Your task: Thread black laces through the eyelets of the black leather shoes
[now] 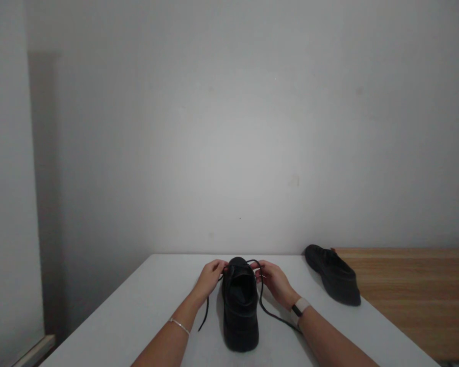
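Observation:
A black lace-up shoe (241,323) stands upright on the white table (168,285), heel toward me and toe toward the wall. My left hand (211,278) is at the left of its lacing, fingers closed in a pinch on the shoelace. One lace end (205,316) dangles below that hand onto the table. On the opposite side, my right hand (274,279) has its fingertips closed at the lacing, where a long black lace (262,300) arches over them and trails down to the table by my wrist. The exact fingertip contact is partly hidden behind the shoe.
A second black shoe (334,275) rests at the table's right edge, its toe toward the wall. Beyond that edge lies a wood-grain surface (401,300). A plain grey wall (229,127) rises directly behind the table.

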The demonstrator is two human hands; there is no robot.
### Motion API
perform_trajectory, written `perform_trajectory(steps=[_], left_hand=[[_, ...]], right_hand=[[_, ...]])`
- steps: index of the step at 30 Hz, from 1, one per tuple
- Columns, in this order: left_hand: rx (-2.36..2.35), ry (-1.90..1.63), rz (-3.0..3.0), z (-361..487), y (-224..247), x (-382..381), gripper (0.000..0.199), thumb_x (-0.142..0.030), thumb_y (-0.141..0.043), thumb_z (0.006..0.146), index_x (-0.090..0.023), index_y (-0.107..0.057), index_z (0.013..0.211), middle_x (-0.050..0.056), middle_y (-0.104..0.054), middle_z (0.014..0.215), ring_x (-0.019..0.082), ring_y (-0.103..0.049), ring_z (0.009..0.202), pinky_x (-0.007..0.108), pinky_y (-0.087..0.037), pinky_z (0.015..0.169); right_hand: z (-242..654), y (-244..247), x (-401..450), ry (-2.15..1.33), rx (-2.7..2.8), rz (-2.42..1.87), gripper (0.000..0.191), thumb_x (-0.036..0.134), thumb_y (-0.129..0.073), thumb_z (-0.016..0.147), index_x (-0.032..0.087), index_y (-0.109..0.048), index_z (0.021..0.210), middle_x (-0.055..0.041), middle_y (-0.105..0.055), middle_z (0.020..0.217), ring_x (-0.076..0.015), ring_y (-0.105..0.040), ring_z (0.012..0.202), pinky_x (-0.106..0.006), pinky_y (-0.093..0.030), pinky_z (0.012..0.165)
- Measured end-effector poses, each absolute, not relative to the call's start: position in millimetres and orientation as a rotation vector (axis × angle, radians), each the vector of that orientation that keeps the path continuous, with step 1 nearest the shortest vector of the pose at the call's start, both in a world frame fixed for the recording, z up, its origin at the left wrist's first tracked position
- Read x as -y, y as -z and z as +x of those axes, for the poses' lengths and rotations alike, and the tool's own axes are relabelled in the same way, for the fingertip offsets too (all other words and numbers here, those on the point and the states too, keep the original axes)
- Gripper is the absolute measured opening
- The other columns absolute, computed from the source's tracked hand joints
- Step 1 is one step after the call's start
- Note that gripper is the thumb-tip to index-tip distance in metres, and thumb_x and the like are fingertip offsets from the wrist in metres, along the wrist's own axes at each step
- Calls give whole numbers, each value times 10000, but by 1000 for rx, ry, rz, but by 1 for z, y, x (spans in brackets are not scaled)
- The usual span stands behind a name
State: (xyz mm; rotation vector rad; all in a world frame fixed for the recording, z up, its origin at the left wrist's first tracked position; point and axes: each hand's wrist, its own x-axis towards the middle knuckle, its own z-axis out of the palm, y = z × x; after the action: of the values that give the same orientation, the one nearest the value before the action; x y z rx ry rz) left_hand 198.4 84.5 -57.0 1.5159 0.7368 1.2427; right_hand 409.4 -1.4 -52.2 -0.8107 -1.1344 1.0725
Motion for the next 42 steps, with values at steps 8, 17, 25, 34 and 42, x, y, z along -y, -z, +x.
perform_trajectory(steps=[8,17,25,34,42], left_hand=[[-756,-1078,1497,197,53,-75,337,-440,-721,653,-130,-710,785,11,-620,593,97,-475,427,223,-344,438],[-817,-1167,1527,202,53,-68,286,-365,-765,622,-111,-728,750,42,-652,583,137,-532,513,246,-383,494],[-794,-1306,1598,207,55,-70,213,-330,-758,634,-132,-701,687,57,-669,639,166,-568,596,264,-411,583],[-720,-1387,1664,208,44,-60,157,-314,-713,700,-178,-633,693,16,-619,676,170,-549,654,253,-405,632],[-637,-1374,1735,206,40,-59,103,-275,-648,767,-186,-602,744,3,-591,715,163,-540,709,244,-404,656]], right_hand=[[402,56,0,-1103,1158,-871,386,453,-785,649,155,-709,883,-16,-634,636,-115,-517,526,-247,-386,512],[406,61,-2,-954,1211,-960,315,434,-767,680,183,-730,866,-63,-704,839,-154,-588,670,-244,-423,540],[405,67,-10,-877,1192,-989,326,464,-751,684,160,-705,794,-37,-653,724,-135,-540,605,-236,-388,498],[390,65,-14,-628,1240,-973,320,518,-674,724,209,-593,709,-4,-575,678,-177,-511,658,-300,-416,624],[388,57,-9,-400,1287,-994,171,392,-559,835,239,-552,759,-20,-576,752,-217,-523,766,-332,-397,740]])
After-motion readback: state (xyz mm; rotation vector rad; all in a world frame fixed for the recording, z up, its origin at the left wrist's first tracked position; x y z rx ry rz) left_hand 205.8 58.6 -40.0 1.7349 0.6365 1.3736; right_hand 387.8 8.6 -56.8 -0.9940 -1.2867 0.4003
